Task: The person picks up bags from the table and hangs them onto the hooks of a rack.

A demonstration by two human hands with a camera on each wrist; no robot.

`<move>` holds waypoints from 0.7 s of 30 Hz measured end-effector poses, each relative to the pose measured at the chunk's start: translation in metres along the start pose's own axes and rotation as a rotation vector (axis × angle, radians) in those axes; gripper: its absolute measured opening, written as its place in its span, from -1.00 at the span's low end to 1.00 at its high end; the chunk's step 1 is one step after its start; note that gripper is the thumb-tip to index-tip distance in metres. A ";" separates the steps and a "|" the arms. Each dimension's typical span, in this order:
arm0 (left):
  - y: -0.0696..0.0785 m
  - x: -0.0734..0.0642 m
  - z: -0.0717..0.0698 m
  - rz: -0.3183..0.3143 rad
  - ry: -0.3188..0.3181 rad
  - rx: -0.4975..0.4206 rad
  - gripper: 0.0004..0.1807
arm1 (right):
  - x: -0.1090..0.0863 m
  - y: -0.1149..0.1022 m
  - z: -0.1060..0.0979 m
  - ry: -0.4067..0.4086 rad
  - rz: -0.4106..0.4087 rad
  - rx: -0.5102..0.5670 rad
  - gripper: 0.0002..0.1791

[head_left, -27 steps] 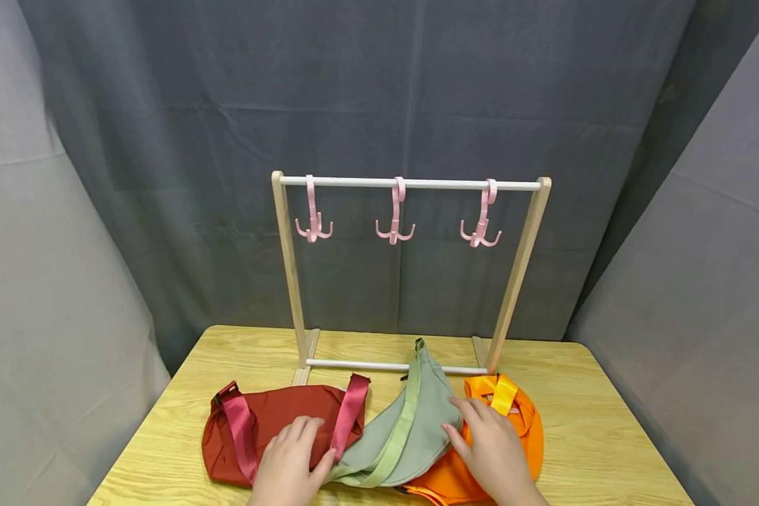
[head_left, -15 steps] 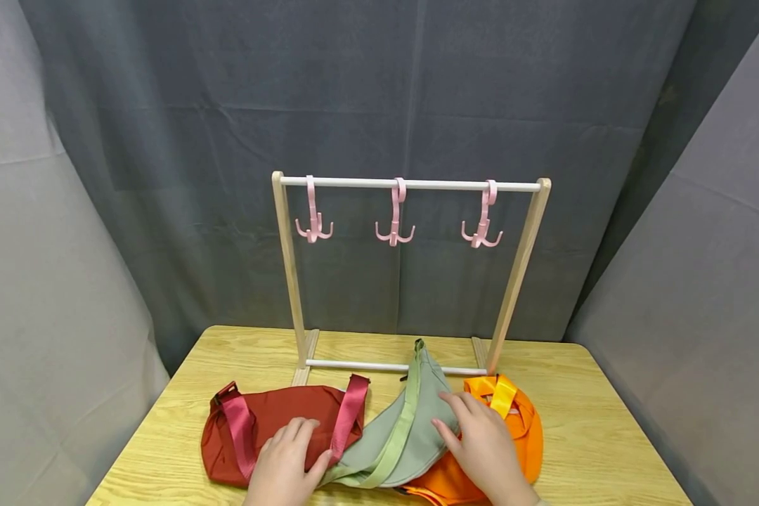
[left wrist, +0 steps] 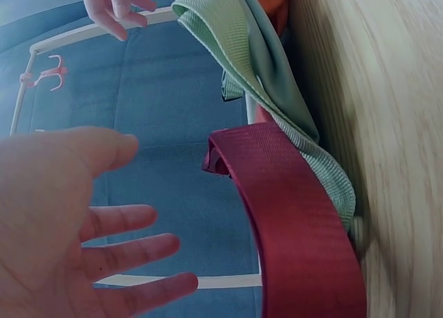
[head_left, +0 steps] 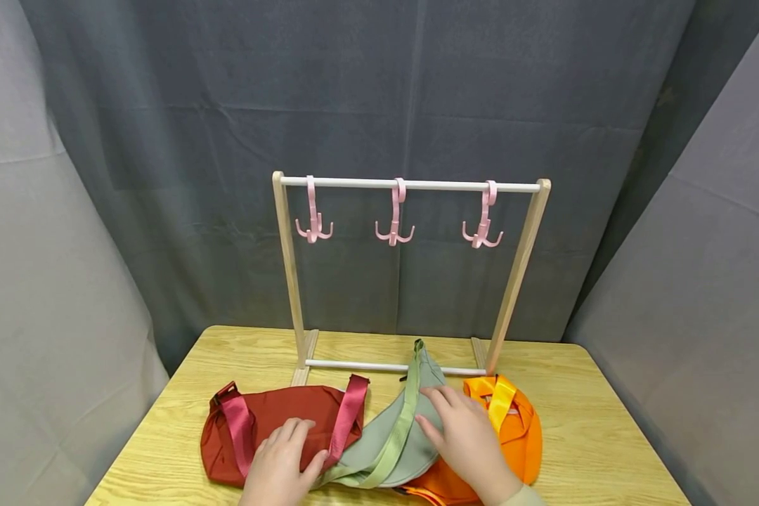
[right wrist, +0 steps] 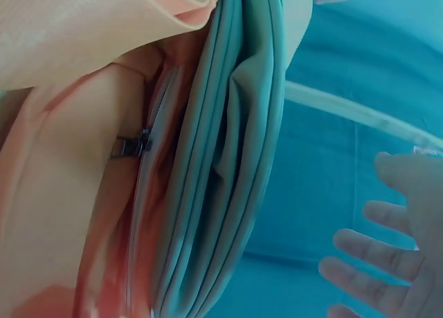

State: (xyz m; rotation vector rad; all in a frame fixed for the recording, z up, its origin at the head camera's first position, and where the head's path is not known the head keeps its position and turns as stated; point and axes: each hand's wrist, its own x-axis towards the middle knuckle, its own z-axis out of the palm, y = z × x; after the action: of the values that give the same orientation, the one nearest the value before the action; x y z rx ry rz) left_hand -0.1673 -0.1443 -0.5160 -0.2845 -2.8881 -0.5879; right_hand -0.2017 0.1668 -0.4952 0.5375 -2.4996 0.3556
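Note:
Three soft bags with straps lie side by side at the table's front. The dark red bag (head_left: 284,414) is on the left, with a magenta strap (left wrist: 291,214) looped up at its near end. A sage green bag (head_left: 386,436) with a light green strap (left wrist: 221,27) stands partly upright in the middle. The orange bag (head_left: 521,429) is on the right, its zipper (right wrist: 142,152) showing beside the green fabric. My left hand (head_left: 281,460) hovers over the red bag, fingers spread. My right hand (head_left: 464,436) is over the green bag, fingers apart and holding nothing.
Behind the bags stands a rack with wooden side posts (head_left: 520,274) and a white top bar (head_left: 443,185). Three pink hooks (head_left: 313,218) hang from it. A lower bar (head_left: 367,365) crosses near the wood-grain table (head_left: 607,436). Grey cloth (head_left: 354,84) closes off the back and sides.
My right hand has moved left, from the green bag's right edge to over its middle. The left hand has shifted slightly left and down. The bags look nearly unmoved.

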 end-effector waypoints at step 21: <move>-0.014 -0.003 0.005 0.031 -0.029 -0.008 -0.52 | 0.014 -0.021 0.014 -0.120 -0.107 0.024 -0.52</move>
State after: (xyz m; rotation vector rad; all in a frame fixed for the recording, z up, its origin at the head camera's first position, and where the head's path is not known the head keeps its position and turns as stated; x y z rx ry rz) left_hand -0.1684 -0.1556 -0.5260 -0.3408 -2.9036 -0.5956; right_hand -0.2093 0.1389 -0.4958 0.7180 -2.5710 0.3213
